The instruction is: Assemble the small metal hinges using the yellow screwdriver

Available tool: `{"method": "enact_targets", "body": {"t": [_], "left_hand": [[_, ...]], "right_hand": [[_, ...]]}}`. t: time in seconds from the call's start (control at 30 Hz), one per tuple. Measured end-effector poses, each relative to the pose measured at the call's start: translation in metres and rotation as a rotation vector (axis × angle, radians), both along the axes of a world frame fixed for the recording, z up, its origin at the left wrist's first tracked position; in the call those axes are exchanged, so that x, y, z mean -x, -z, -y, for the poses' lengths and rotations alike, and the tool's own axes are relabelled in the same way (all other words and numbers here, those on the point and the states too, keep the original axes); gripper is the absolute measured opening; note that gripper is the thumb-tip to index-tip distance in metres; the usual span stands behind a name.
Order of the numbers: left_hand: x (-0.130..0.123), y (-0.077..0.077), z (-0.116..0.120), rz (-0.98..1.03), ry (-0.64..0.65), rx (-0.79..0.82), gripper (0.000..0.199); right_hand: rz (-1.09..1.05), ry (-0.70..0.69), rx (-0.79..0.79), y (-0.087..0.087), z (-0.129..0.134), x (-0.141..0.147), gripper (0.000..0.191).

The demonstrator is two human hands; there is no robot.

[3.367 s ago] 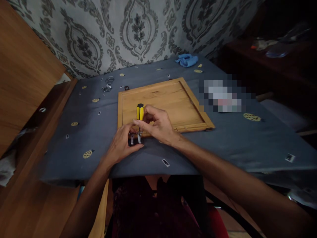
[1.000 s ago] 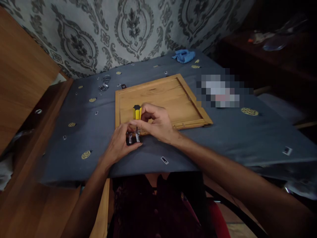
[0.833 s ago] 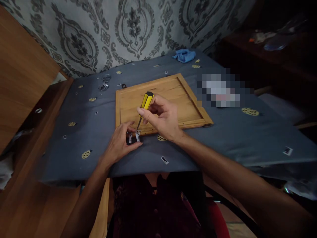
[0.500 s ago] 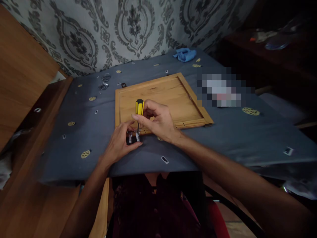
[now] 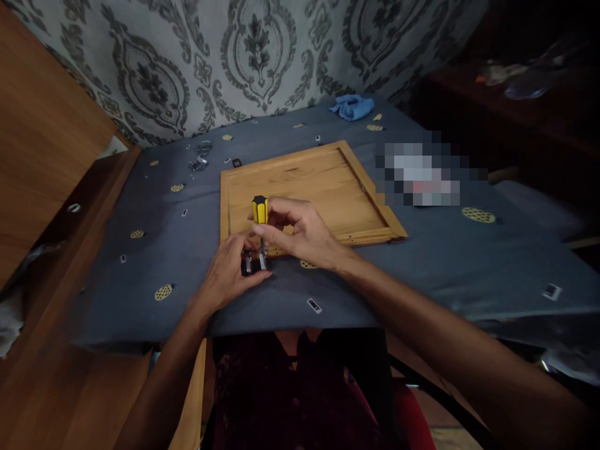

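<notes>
A framed wooden cabinet door (image 5: 300,187) lies flat on the cloth-covered table. At its near left corner sits a metal hinge (image 5: 255,261), its arm sticking out past the door's edge. My left hand (image 5: 229,269) curls around the hinge, thumb along its near side and fingers on the far side. Between the fingers and thumb of my right hand (image 5: 300,234) is a screwdriver (image 5: 260,211) with a yellow and black handle. It stands nearly upright, shaft pointing down at the hinge. The tip and any screw under it are too small to make out.
Loose metal parts (image 5: 199,162) lie at the table's back left. A small black piece (image 5: 237,163) rests by the door's far edge. At the back is a crumpled blue cloth (image 5: 351,107); a blurred-out object (image 5: 417,172) lies right of the door. A patterned wall (image 5: 262,56) stands behind.
The screwdriver's handle sits slightly lower and a little to the left, and my right hand's fingers have shifted around it. My left hand stays at the hinge. The whole view has shifted slightly.
</notes>
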State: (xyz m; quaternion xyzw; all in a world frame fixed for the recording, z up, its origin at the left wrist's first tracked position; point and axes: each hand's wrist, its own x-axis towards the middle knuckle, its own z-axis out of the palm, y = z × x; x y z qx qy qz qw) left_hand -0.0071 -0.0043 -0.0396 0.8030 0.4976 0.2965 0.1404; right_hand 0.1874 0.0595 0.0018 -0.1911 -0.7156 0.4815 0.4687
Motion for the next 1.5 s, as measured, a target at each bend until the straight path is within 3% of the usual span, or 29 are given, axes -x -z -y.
{"method": "enact_targets", "body": {"t": [0.23, 0.37, 0.47, 0.67, 1.07, 1.5], "left_hand": [[0.000, 0.001, 0.000, -0.013, 0.002, -0.013, 0.043], [0.000, 0.001, 0.000, -0.018, 0.000, -0.017, 0.041], [0.000, 0.002, 0.000, -0.009, 0.000, -0.012, 0.051], [0.002, 0.006, 0.001, -0.001, 0.011, -0.012, 0.069], [0.001, 0.004, 0.001, -0.011, 0.015, -0.007, 0.067], [0.000, 0.003, 0.000, -0.017, 0.019, -0.028, 0.061]], "right_hand": [[-0.024, -0.063, 0.071, -0.001, -0.002, -0.001, 0.037], [-0.070, 0.035, 0.087, 0.005, 0.001, 0.005, 0.042], [-0.098, 0.125, 0.034, 0.007, 0.003, 0.006, 0.041], [-0.211, 0.308, 0.072, -0.001, 0.005, 0.002, 0.038], [-0.051, 0.250, -0.045, 0.010, -0.001, 0.005, 0.040], [0.021, 0.168, -0.075, 0.004, 0.000, 0.003, 0.041]]}}
